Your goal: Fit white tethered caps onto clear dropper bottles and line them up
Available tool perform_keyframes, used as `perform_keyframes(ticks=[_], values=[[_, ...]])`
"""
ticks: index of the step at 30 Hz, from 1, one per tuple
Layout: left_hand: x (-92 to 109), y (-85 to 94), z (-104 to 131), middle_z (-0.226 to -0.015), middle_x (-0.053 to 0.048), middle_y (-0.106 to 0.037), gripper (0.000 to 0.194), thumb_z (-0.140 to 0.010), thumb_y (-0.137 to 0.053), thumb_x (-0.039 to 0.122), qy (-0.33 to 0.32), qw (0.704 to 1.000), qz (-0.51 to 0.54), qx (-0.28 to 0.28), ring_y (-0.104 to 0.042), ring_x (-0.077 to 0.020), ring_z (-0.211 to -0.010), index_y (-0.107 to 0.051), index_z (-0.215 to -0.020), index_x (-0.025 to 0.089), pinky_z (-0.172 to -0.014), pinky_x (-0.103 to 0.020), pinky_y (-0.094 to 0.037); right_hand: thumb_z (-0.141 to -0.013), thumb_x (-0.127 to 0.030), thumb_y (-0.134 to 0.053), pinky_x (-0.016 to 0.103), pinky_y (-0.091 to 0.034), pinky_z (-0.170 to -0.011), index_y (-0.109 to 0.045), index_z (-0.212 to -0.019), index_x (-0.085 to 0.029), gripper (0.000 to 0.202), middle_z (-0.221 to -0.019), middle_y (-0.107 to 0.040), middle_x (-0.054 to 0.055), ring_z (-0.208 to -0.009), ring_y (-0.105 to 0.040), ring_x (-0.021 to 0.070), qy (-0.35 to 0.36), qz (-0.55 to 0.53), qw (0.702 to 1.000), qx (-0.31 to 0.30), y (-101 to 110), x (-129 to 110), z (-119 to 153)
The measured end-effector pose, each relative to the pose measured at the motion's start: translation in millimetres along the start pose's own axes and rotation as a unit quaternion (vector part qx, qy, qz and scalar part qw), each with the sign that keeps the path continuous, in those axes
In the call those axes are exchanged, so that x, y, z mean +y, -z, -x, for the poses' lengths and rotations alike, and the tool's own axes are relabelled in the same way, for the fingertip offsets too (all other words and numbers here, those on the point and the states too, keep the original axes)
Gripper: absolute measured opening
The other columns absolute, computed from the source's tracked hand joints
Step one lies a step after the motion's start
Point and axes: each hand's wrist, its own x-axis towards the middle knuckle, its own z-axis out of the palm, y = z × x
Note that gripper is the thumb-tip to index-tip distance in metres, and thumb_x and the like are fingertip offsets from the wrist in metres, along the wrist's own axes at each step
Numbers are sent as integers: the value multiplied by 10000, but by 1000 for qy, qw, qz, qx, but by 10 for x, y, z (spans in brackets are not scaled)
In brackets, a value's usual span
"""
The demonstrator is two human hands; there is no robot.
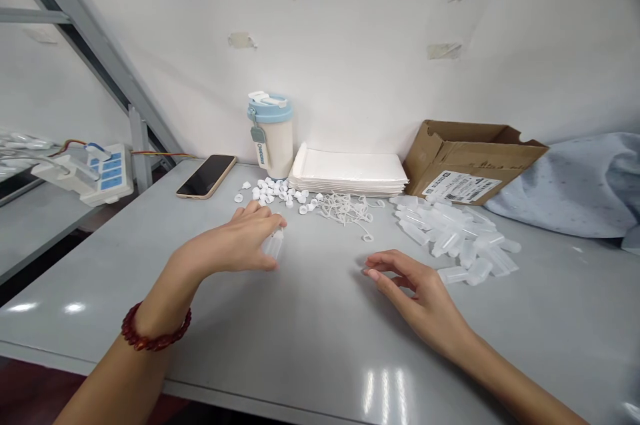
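Note:
Between the thumb and fingers of my left hand [245, 238] is a small translucent plastic bottle [274, 245]; the hand is closed around it, just above the table. My right hand [413, 291] hovers over the table to the right, fingers loosely curved and thumb slightly apart, with nothing visible in it. Small white caps [273, 190] lie in a loose group beyond my left hand. Beside them is a tangle of thin white looped cords [347, 209]. A heap of translucent plastic bottles [460, 231] lies beyond and to the right of my right hand.
Along the wall stand a cream tumbler with a blue lid [277, 138], a stack of white padded envelopes [350, 171] and an open cardboard box [465, 165]. A phone [207, 176] lies at the left. A power strip [107, 175] and pale blue cloth [575, 185] flank the table.

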Motion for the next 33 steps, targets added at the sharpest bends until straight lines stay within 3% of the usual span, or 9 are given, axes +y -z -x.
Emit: perform_keyframes(ticks=[4,7,9,13,17,20,23,28,33], values=[[74,-54,-65,-989,-81,-545,601,-733,-611,594,-47,995,22,81,-424,-304,-1030,-542,-1167,183,-900,-446,-388,-893,-364,-507,263,-553,-624,-634,-980,-225,207,-1009,-662,58,-896,-646,186,21,24,999,27,61,-24,-10],[254,-188,-183,-1051,-95,-538,474,-828,-565,522,-99,978,32,182,-418,-280,-1042,-546,-1125,153,-902,-431,-398,-889,-353,-507,227,-500,-478,-624,-1002,-212,215,-1040,-640,71,-778,-638,166,43,81,994,65,192,-15,-40],[415,-324,-270,-1085,-107,-535,392,-884,-522,447,-146,963,44,221,-417,-267,-1058,-541,-1125,138,-921,-431,-401,-888,-313,-490,234,-477,-456,-617,-1027,-207,216,-1044,-636,74,-734,-624,162,66,139,985,75,319,18,-77],[716,-625,-404,-1130,-128,-525,248,-933,-463,295,-235,947,74,208,-425,-254,-1096,-560,-1088,128,-948,-427,-419,-837,-112,-368,291,-501,-628,-632,-936,-206,297,-1021,-655,56,-851,-629,187,96,227,969,34,612,116,-159],[865,-811,-488,-1316,-165,-426,318,-935,-452,304,-249,944,72,205,-366,-285,-1212,-516,-1191,127,-994,-470,-405,-802,-110,-372,292,-485,-609,-638,-857,-221,293,-878,-671,28,-709,-620,170,7,274,962,-1,851,148,-161],[895,-838,-524,-1388,-171,-379,383,-935,-448,340,-254,946,60,194,-348,-300,-1237,-485,-1249,124,-1012,-496,-389,-824,-200,-424,269,-457,-524,-641,-875,-228,224,-789,-658,16,-599,-587,155,-57,295,953,-33,958,125,-120],[900,-819,-530,-1353,-159,-444,397,-931,-457,355,-262,944,68,188,-374,-293,-1216,-491,-1251,122,-1010,-495,-394,-826,-250,-456,258,-437,-497,-652,-879,-229,204,-784,-652,23,-580,-578,151,-73,311,946,-48,1011,125,-87],[887,-787,-502,-1265,-139,-523,382,-917,-487,335,-295,931,103,188,-424,-264,-1169,-495,-1244,137,-986,-460,-426,-726,-112,-502,265,-456,-528,-663,-832,-247,236,-783,-653,28,-666,-616,184,-46,328,941,-74,1034,258,-31],[879,-774,-442,-1238,-157,-529,412,-874,-564,364,-342,910,156,176,-455,-256,-1148,-507,-1207,128,-959,-431,-453,-674,-36,-506,263,-439,-477,-648,-760,-257,276,-712,-645,14,-591,-609,180,-10,301,951,-64,987,391,23]])
